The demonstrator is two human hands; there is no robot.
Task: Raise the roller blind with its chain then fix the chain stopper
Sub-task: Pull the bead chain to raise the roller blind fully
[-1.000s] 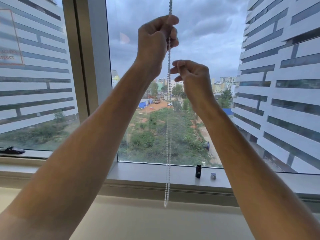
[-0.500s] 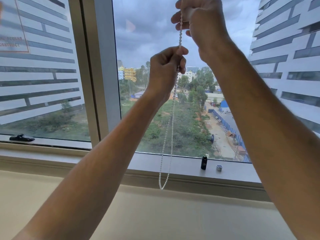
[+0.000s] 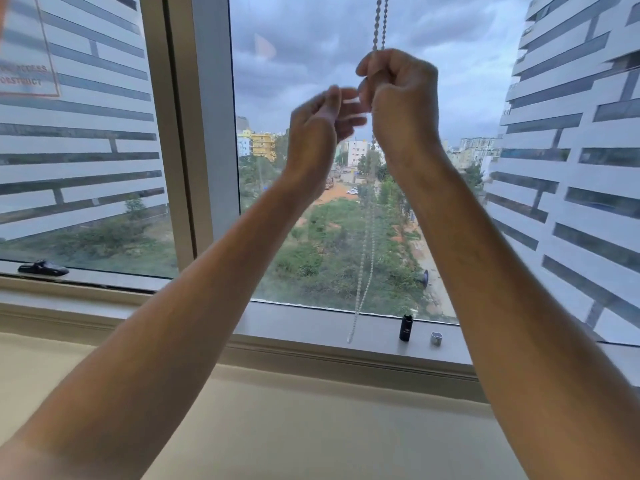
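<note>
Both forearms reach up and forward in front of the window, wrists bent so the hands meet near the middle of the pane. The right hand (image 3: 401,98) is the higher of the two, curled into a fist with its back toward the camera; the bead chain (image 3: 380,22) drops from the top edge of the view as two strands side by side and runs straight into that fist, so its fingers are closed around the chain. The left hand (image 3: 320,129) sits just beside and slightly lower, blurred by motion. Its fingers (image 3: 341,105) are loosely curled and partly spread toward the right hand, tips near or touching it; whether they have hold of the chain cannot be told through the blur.

Below the hands the chain hangs on as a narrow loop, faint against the greenery outside, and its bottom end dangles in front of the window sill (image 3: 311,323) without clearly resting on it. On the sill to the right of the loop stand a small black cylinder (image 3: 406,328) and, just beside it, a small pale piece (image 3: 436,338) too small to identify. A black window handle (image 3: 43,268) lies at the lower left of the frame.
</note>
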